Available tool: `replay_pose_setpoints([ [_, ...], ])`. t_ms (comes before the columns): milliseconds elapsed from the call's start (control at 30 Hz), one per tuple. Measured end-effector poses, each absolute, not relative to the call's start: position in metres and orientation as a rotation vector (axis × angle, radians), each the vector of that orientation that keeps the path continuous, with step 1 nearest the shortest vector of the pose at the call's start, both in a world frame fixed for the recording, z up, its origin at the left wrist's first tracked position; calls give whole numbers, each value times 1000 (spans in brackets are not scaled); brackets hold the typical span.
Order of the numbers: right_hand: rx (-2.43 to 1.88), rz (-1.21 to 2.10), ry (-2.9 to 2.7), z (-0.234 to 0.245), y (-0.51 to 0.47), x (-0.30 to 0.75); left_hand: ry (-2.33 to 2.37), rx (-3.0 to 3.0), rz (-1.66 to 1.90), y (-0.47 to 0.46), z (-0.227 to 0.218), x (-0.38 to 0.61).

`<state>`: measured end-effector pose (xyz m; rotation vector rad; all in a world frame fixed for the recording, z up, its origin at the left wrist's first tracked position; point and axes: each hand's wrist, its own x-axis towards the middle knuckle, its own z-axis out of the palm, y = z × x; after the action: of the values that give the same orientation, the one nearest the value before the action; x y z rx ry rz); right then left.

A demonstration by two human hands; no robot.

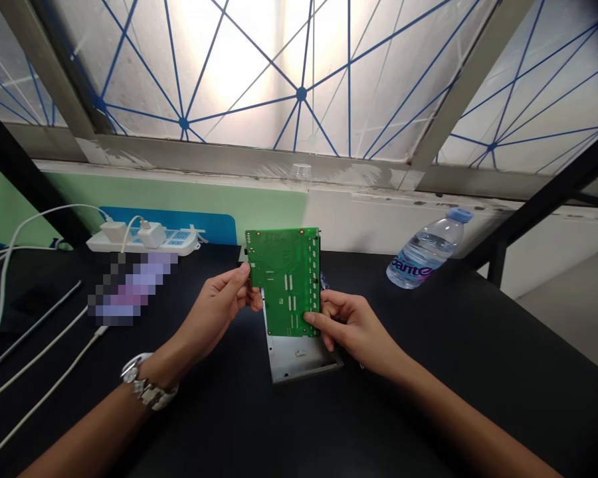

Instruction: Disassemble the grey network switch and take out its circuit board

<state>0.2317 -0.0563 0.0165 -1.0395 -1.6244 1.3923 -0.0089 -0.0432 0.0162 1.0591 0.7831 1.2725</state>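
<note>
A green circuit board [279,285] is held up, its face with rows of solder points turned toward me. My left hand [229,292] pinches its left edge between thumb and fingers. At the lower right edge, my right hand [343,318] grips the same board, thumb on the near face and fingers behind. Below and partly behind the board, a grey metal tray-like casing [301,362] lies on the black table. Its far part is hidden by the board. Something small and dark shows behind the board near my right hand, too covered to name.
A white power strip [179,247] with plugged chargers stands against the wall at the back left. White cables [44,358] run across the table's left side, by a blurred-out object [134,289]. A water bottle [426,252] leans tilted at the back right. A clear cup [301,172] is on the sill.
</note>
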Motion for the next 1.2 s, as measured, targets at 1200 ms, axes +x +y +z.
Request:
replay_pose_setpoints([
  [1200,-876,1359,-1451,19,-54,237,990,1344,1098,-49,20,-11],
])
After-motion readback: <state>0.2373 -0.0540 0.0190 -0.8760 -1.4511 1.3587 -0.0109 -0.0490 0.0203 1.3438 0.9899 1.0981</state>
